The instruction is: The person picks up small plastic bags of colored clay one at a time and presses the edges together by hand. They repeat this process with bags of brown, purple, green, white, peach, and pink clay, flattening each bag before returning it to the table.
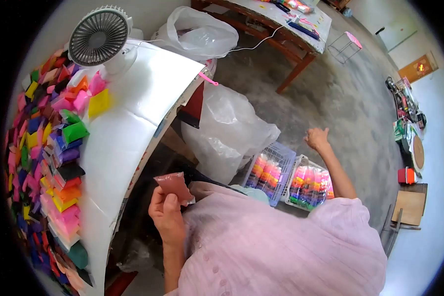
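My left hand (166, 212) pinches a small brownish-red packet (173, 184) in clear wrap, held up in front of my body near the table edge. Out to the right, my right hand (316, 138) is stretched over the floor with its fingers partly spread and nothing visible in it. Below that arm sit a white basket (287, 196) and a blue basket (287, 157), both holding clear bags of multicoloured packets (308, 182). A big heap of similar coloured packets (66, 167) covers the left side of the white table (118, 113).
A white fan (101, 42) stands at the table's far end. Large clear plastic bags (227, 128) bulge beside the table. Farther off are a wooden table (281, 22) with a cable and a pink stool (352, 40). Assorted items (407, 108) line the right wall.
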A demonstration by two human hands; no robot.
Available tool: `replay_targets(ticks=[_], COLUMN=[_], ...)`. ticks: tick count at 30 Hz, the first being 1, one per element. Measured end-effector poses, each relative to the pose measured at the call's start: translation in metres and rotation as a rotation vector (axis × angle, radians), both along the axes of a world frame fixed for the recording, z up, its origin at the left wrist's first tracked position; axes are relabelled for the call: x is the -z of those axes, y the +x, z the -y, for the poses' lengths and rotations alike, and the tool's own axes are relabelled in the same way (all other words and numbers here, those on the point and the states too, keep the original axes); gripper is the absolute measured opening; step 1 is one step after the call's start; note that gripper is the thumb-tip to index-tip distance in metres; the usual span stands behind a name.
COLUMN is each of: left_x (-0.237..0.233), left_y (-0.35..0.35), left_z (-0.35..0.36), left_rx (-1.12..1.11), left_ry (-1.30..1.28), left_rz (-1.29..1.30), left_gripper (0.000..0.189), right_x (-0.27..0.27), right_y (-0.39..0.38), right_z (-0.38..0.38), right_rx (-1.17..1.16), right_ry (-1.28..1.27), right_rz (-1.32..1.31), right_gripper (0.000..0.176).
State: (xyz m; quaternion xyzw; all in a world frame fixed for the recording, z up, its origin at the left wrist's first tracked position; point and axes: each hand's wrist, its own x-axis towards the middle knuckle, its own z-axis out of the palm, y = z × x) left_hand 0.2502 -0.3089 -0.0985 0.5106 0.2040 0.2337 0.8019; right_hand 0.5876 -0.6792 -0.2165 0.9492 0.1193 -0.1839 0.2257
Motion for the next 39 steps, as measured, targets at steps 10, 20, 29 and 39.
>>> replay_targets(ticks=[10, 20, 29, 39], left_x=[0.003, 0.005, 0.005, 0.002], left_y=[0.024, 0.010, -0.011, -0.031], left_z=[0.019, 0.017, 0.014, -0.001], left_rx=[0.152, 0.077, -0.031, -0.021], left_ry=[-0.076, 0.056, 0.119, 0.174], left_rz=[-0.048, -0.001, 0.035, 0.011], left_gripper=[0.023, 0.023, 0.020, 0.020], right_x=[-0.081, -0.120, -0.124, -0.134], right_y=[-0.112, -0.211, -0.240, -0.241], right_z=[-0.172, -0.250, -0.273, -0.294], right_rx=[-0.321, -0.168, 0.136, -0.090], right_ry=[1.234, 1.917, 2.026, 1.914], right_rz=[0.086, -0.920, -1.070, -1.002], right_gripper=[0.031, 0.031, 0.028, 0.019])
